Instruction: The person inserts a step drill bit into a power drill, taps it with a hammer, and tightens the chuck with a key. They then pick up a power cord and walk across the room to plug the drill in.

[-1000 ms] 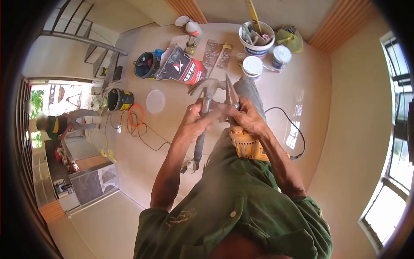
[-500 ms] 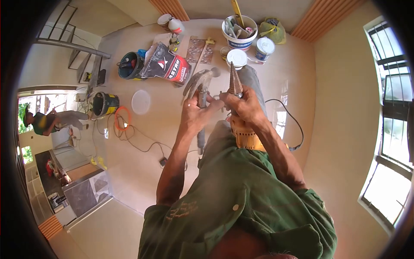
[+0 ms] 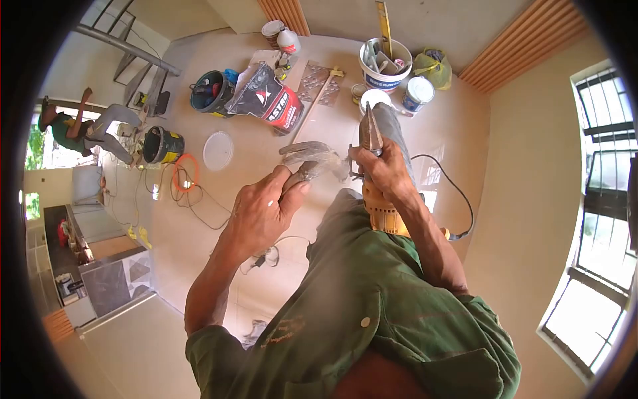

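My left hand (image 3: 260, 211) is closed round a hammer (image 3: 318, 157). The hammer's dusty head lies across the gap toward the other hand, and its handle is mostly hidden. Fingers of my right hand (image 3: 385, 174) are wrapped round the front of a yellow power tool (image 3: 385, 214), below its pointed metal bit (image 3: 372, 130). The tool rests against my leg, bit pointing away from me. A small dark metal part (image 3: 355, 163) shows at the right fingertips, close to the hammer head.
Ahead stand a black-and-red bag (image 3: 269, 100), a tool-filled white bucket (image 3: 384, 74), lidded tubs (image 3: 419, 94) and a yellow bag (image 3: 433, 69). Cables (image 3: 193, 209) and a round lid (image 3: 217, 150) lie on the left floor. Another person (image 3: 83, 130) is at far left, near a dark bucket (image 3: 163, 145).
My left hand has moved left and tipped the hammer from upright to sideways. My right hand keeps its grip on the tool. The other person's arm has risen.
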### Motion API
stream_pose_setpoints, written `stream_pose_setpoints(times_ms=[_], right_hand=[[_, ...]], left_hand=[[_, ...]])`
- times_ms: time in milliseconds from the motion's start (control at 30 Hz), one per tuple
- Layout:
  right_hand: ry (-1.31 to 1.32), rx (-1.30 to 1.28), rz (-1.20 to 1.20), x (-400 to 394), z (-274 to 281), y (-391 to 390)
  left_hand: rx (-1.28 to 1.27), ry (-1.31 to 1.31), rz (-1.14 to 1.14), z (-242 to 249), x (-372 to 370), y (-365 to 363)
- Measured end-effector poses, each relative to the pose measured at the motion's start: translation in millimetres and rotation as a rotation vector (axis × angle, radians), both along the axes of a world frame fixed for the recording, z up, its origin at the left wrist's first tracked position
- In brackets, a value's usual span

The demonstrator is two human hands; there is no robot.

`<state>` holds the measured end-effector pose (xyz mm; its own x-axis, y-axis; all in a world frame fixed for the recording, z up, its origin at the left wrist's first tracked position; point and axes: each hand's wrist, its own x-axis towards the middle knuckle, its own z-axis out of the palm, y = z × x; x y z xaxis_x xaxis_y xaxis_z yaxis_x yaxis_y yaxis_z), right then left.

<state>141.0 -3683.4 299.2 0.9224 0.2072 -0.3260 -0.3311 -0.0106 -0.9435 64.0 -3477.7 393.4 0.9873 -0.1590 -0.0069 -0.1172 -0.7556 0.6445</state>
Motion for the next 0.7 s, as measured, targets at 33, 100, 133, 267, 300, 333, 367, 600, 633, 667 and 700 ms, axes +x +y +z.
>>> stream_pose_setpoints(times_ms=[33, 100, 133, 267, 300, 333, 367, 600, 633, 667, 700], right_hand=[[0.001, -0.003, -0.002, 0.0, -2.0, 0.6], [0.017, 0.005, 0.027, 1.9, -10.1, 4.2], [0.022, 0.006, 0.043, 2.3, -12.9, 6.0], [-0.005, 0.012, 0.097, 6.2, -21.1, 18.1], [-0.004, 0.007, 0.112, 6.2, -19.3, 21.5], [-0.006, 0.0, 0.118, 7.9, -17.9, 24.9], [-0.02, -0.027, 0.127, 8.8, -15.2, 27.7], [-0.069, -0.104, 0.192, -2.0, -9.3, 41.6], [-0.069, -0.101, 0.196, -1.9, -8.8, 44.2], [-0.075, -0.131, 0.224, -1.4, -6.0, 46.4], [-0.079, -0.164, 0.25, -2.4, -3.1, 47.1]], left_hand=[[0.0, 0.029, 0.016, 0.5, 4.0, -0.6], [-0.007, 0.089, 0.049, 2.4, 11.1, -1.5], [-0.014, 0.137, 0.075, 1.6, 11.7, -2.8], [0.009, 0.17, 0.066, -1.9, 10.8, 0.7], [0.031, 0.149, 0.032, -2.1, 9.3, 5.8], [-0.008, 0.153, 0.105, 3.4, 9.0, 9.7], [-0.051, 0.165, 0.171, 11.6, 7.9, 12.0], [-0.063, 0.11, 0.222, -0.2, -15.6, 29.6], [-0.011, 0.114, 0.133, -7.6, -19.6, 32.2], [0.02, 0.18, 0.102, -6.1, -22.6, 34.2], [-0.033, 0.143, 0.141, -2.1, -26.6, 37.4]])
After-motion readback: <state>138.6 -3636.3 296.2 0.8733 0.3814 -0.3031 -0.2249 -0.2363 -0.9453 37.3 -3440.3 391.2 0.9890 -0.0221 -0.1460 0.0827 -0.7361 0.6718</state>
